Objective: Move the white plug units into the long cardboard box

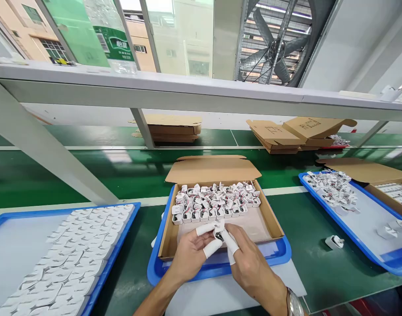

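Observation:
My left hand (194, 251) and my right hand (250, 259) meet in front of me, several fingertips wrapped in white finger cots. Between them they pinch a small white plastic housing (219, 228) with a dark part showing inside; the fingers cover much of it. Just beyond the hands, an open cardboard box (269, 219) holds rows of similar white housings (204, 214) with thin wires and loose caps on top. The box rests in a blue-rimmed tray (153, 263).
At left, a blue tray (105, 267) holds rows of white flat pieces (78, 245). At right, another blue tray (339, 224) carries a pile of white parts (331, 186). One white housing (334, 242) lies on the green table. Cardboard boxes (306, 131) sit behind, beneath a shelf (201, 90).

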Demonstrator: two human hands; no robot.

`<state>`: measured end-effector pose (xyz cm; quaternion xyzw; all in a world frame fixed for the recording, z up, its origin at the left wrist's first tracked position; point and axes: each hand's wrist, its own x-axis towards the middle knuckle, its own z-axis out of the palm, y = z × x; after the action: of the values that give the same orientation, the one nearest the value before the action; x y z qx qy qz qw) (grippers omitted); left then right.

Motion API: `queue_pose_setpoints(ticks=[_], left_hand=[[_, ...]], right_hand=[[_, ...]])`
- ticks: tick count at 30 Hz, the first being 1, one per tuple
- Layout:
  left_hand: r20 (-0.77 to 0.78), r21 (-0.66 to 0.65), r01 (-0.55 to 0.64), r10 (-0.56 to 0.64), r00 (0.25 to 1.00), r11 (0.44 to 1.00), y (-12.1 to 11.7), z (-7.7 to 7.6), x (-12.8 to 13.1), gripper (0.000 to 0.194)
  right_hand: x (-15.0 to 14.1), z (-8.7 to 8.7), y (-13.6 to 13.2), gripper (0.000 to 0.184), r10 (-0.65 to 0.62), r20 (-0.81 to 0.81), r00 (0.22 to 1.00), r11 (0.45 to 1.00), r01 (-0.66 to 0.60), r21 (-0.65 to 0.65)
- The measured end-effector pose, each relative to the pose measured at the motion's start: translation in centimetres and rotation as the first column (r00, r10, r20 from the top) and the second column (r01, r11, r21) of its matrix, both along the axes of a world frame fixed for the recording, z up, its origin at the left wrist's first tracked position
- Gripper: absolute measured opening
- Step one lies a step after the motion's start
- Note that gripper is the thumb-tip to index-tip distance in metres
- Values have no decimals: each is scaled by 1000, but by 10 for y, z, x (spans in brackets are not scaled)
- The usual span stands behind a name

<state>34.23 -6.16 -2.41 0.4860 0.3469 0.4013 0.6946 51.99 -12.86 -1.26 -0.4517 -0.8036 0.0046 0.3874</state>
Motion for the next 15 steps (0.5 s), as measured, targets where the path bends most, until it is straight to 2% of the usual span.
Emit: queue_pose_setpoints(ticks=[4, 6, 8, 12, 15], left_hand=[[54, -14, -20, 20, 998, 1000, 2, -2, -6, 50], [61, -19, -7, 8, 998, 1000, 6, 0, -8, 51], [70, -35, -6, 8, 998, 999, 9, 3, -10, 52], [75, -41, -24, 27, 997, 999, 7, -1, -9, 49], [32, -8, -52, 52, 998, 999, 2, -5, -8, 49]], right_hand=[[0, 6, 1, 71, 96, -118, 988, 979, -116, -171], [2, 7, 3, 66, 101, -152, 983, 960, -136, -244], [1, 5, 4, 67, 101, -116, 988, 961, -127, -245], [-8, -5, 7, 80, 64, 31, 997, 986, -58, -158], [-12, -4, 7, 75, 51, 11, 999, 976, -47, -211]])
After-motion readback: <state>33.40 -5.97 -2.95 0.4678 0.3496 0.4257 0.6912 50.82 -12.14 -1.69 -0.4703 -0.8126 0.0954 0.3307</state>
